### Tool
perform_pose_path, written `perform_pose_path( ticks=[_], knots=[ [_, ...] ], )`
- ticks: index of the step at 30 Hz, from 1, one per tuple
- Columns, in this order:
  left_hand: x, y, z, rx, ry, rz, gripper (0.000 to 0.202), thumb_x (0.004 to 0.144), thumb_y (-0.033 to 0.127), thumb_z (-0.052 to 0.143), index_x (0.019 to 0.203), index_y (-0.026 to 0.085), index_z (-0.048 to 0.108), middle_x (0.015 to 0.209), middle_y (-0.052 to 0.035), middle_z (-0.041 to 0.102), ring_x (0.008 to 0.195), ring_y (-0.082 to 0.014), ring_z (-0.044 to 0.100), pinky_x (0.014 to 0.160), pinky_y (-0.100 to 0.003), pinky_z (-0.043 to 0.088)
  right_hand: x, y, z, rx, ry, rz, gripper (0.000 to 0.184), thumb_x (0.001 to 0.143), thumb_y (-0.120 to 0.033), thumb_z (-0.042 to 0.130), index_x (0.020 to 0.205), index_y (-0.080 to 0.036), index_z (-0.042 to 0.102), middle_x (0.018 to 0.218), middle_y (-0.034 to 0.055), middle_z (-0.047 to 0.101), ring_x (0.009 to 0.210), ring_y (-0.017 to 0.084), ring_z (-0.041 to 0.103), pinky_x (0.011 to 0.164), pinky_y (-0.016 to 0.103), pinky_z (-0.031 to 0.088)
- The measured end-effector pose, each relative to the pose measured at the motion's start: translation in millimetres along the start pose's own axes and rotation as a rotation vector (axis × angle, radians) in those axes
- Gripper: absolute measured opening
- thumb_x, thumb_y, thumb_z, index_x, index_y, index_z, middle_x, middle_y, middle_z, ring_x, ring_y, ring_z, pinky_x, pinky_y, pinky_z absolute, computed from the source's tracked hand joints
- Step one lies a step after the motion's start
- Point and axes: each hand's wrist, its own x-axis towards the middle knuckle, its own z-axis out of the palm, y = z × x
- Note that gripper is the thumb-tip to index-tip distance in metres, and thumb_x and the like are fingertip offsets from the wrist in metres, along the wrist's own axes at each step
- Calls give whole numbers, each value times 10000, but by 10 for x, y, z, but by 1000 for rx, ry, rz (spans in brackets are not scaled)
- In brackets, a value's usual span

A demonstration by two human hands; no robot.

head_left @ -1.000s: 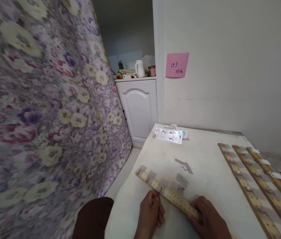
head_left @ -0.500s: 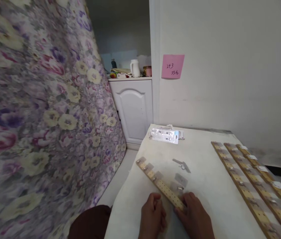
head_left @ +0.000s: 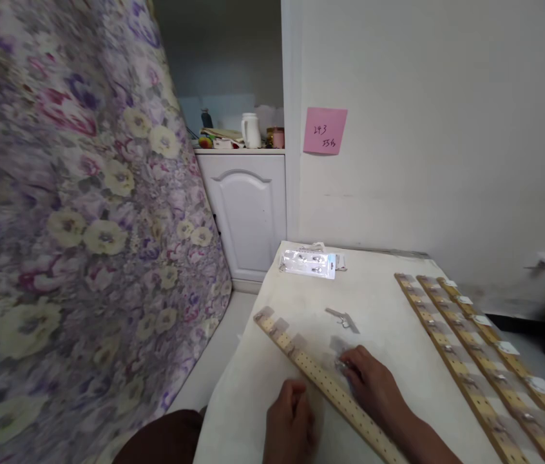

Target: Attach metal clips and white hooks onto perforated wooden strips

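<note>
A long wooden strip (head_left: pixel 323 379) with rows of small holes lies diagonally across the white-covered table, small metal pieces on clear tabs fixed along its far end. My right hand (head_left: pixel 372 380) reaches over the strip, its fingertips closed on a small shiny metal piece (head_left: pixel 341 365) with a clear tab beside it. On the near side of the strip my left hand (head_left: pixel 289 419) rests with curled fingers; whatever is inside them is hidden. Another metal piece with a greyish tab (head_left: pixel 344 319) lies loose farther back.
Several similar wooden strips (head_left: pixel 451 354) with fitted metal pieces lie along the table's right side. At the back left is a clear blister pack (head_left: pixel 308 264). A floral curtain (head_left: pixel 108 225) hangs on the left, and a white cabinet (head_left: pixel 243 212) stands behind.
My right hand has let go of the wooden strip and moved forward to the small metal piece. My left hand stays curled near the strip. The view has shifted slightly right.
</note>
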Motion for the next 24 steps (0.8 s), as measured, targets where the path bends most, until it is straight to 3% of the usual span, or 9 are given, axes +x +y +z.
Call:
perform_pose_path(
  ticks=[8,16,20,24],
  knots=[
    [-36,29,33,-7,47,27,194,800,405,429,849,219,459,539,79,515,344,-67,429,330,-167,287,52,101,37,95,58,21,111,811,-244,453,760,-214,547,777,19,598,707,170,566,649,270,426],
    [-62,64,16,12,38,65,183,808,384,432,855,211,463,553,76,528,346,-63,438,333,-162,283,11,33,-15,125,142,34,95,818,-239,433,804,-210,522,741,19,603,677,172,568,633,275,424],
    [-48,28,-5,22,11,87,151,816,357,429,853,214,459,550,78,535,350,-65,453,333,-160,289,6,-64,-63,206,178,42,77,803,-231,441,806,-213,516,742,16,622,673,171,595,626,269,436],
    [-56,56,-31,-30,-29,101,143,814,356,461,828,214,466,555,79,540,355,-67,466,331,-158,292,-61,-228,-112,292,111,29,70,802,-212,439,791,-216,508,696,1,630,645,162,605,602,257,438]
  ],
)
